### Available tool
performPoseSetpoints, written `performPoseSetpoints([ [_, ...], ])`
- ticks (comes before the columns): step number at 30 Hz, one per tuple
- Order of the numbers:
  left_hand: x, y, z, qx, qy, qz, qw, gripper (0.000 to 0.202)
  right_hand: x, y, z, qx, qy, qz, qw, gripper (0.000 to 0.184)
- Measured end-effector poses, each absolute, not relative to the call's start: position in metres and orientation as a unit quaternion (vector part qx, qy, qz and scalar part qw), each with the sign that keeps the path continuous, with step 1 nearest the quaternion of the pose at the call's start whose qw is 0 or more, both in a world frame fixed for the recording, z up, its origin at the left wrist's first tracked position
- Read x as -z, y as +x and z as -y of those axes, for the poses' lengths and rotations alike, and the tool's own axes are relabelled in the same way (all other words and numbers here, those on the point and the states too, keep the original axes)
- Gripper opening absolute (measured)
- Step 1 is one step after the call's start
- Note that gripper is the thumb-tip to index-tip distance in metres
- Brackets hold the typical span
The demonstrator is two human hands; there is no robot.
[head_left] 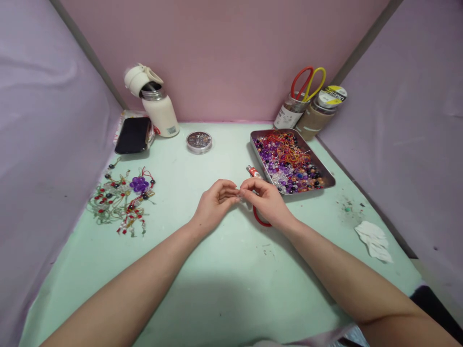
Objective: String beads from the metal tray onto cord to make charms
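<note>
Over the pale green table [217, 270], head view: two bare hands meet near the middle, fingertips close together, fine work apparently in hand.
Left hand [216, 201]: fingers curled, thumb near them, the opening narrow; I cannot tell whether it bears on anything.
Right hand [266, 198]: thumb and forefinger drawn to a pinch, seemingly on a small pale piece [242, 196], between the two hands and too small to identify from where I stand.
Strung pieces [109, 196]: heaped at the left, beads already on cords, a purple bead cluster [139, 184] among them; this share looks made up, though whether every piece is complete cannot be told.
Metal tray [318, 165]: beyond the right hand, full of loose beads [267, 156] and tangled red and yellow cords [294, 154]; judging by this store, much is left unstrung.
Stage of the held piece: hidden by the fingers; I judge it unfinished, since it lies apart from the heap.
Red loop [259, 220]: on the table, partly under the right hand, perhaps a scissors handle.
Round case [198, 142]: beyond the hands, well apart from them.
</note>
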State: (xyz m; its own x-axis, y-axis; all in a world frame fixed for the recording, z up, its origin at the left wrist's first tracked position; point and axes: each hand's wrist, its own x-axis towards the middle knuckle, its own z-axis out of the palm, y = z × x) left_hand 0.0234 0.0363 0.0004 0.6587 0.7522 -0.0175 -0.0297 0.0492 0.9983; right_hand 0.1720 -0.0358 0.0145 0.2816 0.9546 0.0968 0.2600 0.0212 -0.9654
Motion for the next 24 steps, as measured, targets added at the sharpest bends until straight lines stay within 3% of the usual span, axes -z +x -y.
performPoseSetpoints([
  [5,0.0005,0.0221,-0.0353,-0.299,0.633,-0.283,0.656,0.037,-0.0159,0.1707,0.0362,-0.405,-0.636,0.418,0.507,0.019],
  [13,-0.0002,0.0218,-0.0340,-0.297,0.652,-0.286,0.636,0.037,-0.0145,0.1678,0.0369,-0.313,-0.628,0.483,0.523,0.011],
  [24,-0.0018,0.0196,-0.0356,-0.329,0.690,-0.322,0.559,0.032,-0.0145,0.1696,0.0358,-0.564,-0.534,0.273,0.568,0.024],
])
